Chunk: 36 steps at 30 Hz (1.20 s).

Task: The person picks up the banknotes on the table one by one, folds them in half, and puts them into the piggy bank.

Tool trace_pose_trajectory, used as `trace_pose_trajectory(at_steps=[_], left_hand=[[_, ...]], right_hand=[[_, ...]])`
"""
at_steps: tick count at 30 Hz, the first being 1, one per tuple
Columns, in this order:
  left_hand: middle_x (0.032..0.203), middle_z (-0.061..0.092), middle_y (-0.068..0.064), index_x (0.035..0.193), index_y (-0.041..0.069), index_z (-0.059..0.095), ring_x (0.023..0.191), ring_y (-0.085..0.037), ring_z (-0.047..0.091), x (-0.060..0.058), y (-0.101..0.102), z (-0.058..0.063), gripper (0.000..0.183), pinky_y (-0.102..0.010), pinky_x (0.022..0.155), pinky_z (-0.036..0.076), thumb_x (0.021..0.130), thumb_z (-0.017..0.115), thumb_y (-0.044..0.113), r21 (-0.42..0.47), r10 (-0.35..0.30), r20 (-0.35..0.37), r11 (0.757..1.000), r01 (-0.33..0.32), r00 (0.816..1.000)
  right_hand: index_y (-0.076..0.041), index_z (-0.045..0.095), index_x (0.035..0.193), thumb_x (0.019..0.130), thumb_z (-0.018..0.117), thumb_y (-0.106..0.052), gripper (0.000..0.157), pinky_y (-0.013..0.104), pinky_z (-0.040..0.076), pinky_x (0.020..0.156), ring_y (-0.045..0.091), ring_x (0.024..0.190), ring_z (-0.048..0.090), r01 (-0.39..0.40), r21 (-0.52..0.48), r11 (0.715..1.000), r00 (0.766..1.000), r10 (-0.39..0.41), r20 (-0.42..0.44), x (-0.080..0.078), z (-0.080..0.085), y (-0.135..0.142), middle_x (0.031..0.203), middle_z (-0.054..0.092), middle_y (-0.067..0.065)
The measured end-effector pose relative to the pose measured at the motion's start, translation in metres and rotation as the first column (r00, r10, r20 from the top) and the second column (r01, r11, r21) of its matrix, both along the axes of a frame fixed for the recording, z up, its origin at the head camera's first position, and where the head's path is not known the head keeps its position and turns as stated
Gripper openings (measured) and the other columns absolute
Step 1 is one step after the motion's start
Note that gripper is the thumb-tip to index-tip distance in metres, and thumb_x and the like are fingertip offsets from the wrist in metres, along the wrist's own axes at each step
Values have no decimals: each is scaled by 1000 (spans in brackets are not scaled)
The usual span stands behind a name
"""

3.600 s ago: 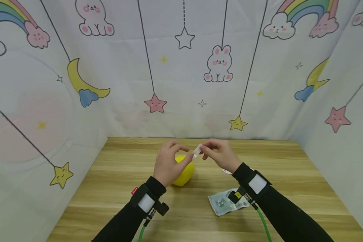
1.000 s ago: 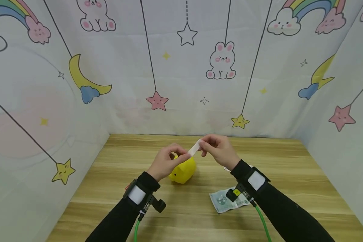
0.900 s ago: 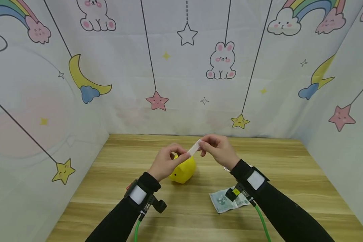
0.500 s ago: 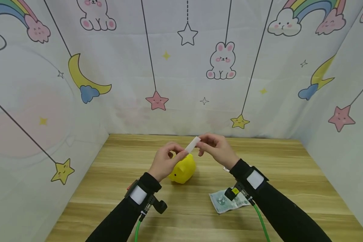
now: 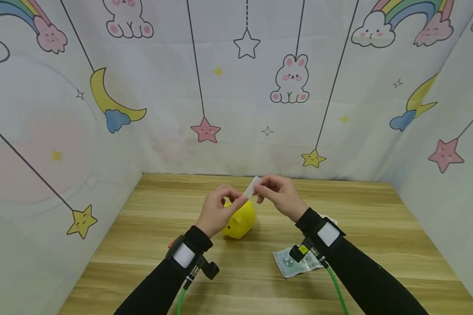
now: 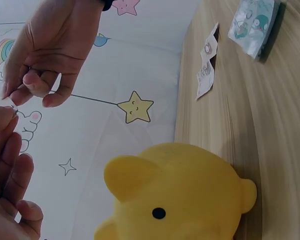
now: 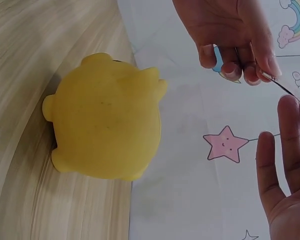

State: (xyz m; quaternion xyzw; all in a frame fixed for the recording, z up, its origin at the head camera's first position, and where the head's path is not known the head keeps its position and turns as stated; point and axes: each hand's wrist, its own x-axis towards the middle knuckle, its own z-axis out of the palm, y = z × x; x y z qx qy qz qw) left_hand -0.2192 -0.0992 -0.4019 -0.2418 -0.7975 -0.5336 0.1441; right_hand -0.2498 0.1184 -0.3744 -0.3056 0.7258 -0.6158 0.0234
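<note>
A small white strip (image 5: 251, 187), shaped like a sticking plaster, is held up between both hands above the table. My left hand (image 5: 220, 210) pinches its lower end between thumb and fingers. My right hand (image 5: 281, 197) pinches near the upper end. The left wrist view shows the fingertips of the left hand (image 6: 10, 180) and right hand (image 6: 52, 55) meeting close together, with the strip almost edge-on. Just below and behind the left hand stands a yellow toy pig (image 5: 239, 221), partly covered by it; its black eye and ear show in the left wrist view.
A pale green cartoon-printed packet (image 5: 289, 264) lies on the wooden table (image 5: 236, 288), partly under the right wrist camera. Beyond the right wrist lies a creased white printed paper (image 6: 208, 62). White cloth walls (image 5: 252, 153) with drawings enclose the back and sides.
Since the earliest frame my left fingers have come together on the strip and more of it shows. Over the last second both hands have shifted only slightly. The pig and packet stay put.
</note>
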Motion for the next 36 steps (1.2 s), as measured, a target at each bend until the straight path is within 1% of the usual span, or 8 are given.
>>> trace_pose_trajectory(at_steps=[3, 8, 13, 16, 20, 25, 32, 36], left_hand=[[92, 55, 11, 90, 30, 64, 83, -14, 48, -2, -4, -2, 9, -39, 68, 39, 89, 65, 39, -43, 24, -3, 999, -24, 1000], [105, 53, 11, 110, 33, 61, 93, -12, 46, -5, -18, -10, 34, -38, 76, 41, 82, 68, 52, -155, 79, -19, 985, -81, 997], [124, 45, 10, 131, 36, 45, 112, -12, 42, -8, -33, -27, 69, -42, 90, 38, 73, 69, 65, -338, 114, 0, 935, -107, 993], [134, 39, 8, 138, 35, 36, 123, -16, 36, -10, -37, -41, 86, -47, 95, 34, 68, 69, 71, -418, 127, 58, 904, -92, 990], [140, 34, 4, 142, 30, 29, 128, -16, 32, -13, -39, -57, 97, -44, 97, 32, 64, 71, 71, -422, 113, 135, 905, -46, 984], [141, 33, 4, 144, 27, 26, 127, -15, 33, -14, -37, -68, 100, -41, 98, 32, 65, 73, 68, -388, 81, 176, 922, -6, 981], [138, 36, 4, 143, 23, 29, 121, -13, 38, -13, -34, -78, 98, -36, 95, 35, 67, 73, 66, -363, 78, 194, 932, -2, 978], [134, 40, 6, 141, 21, 32, 113, -11, 44, -13, -34, -82, 94, -32, 91, 39, 68, 75, 61, -327, 63, 182, 945, 0, 981]], right_hand=[[-9, 61, 98, 95, 57, -13, 6, 41, 49, 73, 29, 72, 59, 2, 21, 1000, 1000, -1, -28, -4, -4, 0, 88, 61, 10], [-16, 61, 102, 95, 56, -15, 8, 36, 49, 71, 20, 71, 60, 1, 142, 990, 986, 23, -167, -12, -5, 2, 89, 60, 0], [-21, 60, 105, 95, 56, -15, 12, 31, 49, 65, 9, 72, 59, 11, 313, 950, 920, 113, -374, -24, 0, 1, 93, 60, -6], [-19, 61, 106, 94, 58, -12, 14, 28, 49, 63, 7, 73, 58, -14, 390, 921, 880, 197, -432, -30, 4, -3, 95, 59, -8], [-17, 62, 106, 92, 61, -9, 16, 24, 48, 63, 2, 74, 55, -28, 469, 883, 845, 272, -461, -35, 6, -10, 95, 57, -10], [-17, 63, 104, 91, 62, -10, 14, 21, 46, 64, 0, 75, 53, -33, 518, 855, 817, 322, -478, -39, 3, -17, 97, 57, -11], [-20, 64, 103, 90, 64, -14, 14, 19, 45, 67, -1, 78, 52, -10, 594, 805, 789, 371, -490, -42, -4, -22, 96, 56, -14], [-19, 64, 102, 90, 65, -13, 14, 22, 46, 71, 0, 81, 51, 1, 619, 786, 776, 390, -496, -44, -7, -24, 95, 56, -14]])
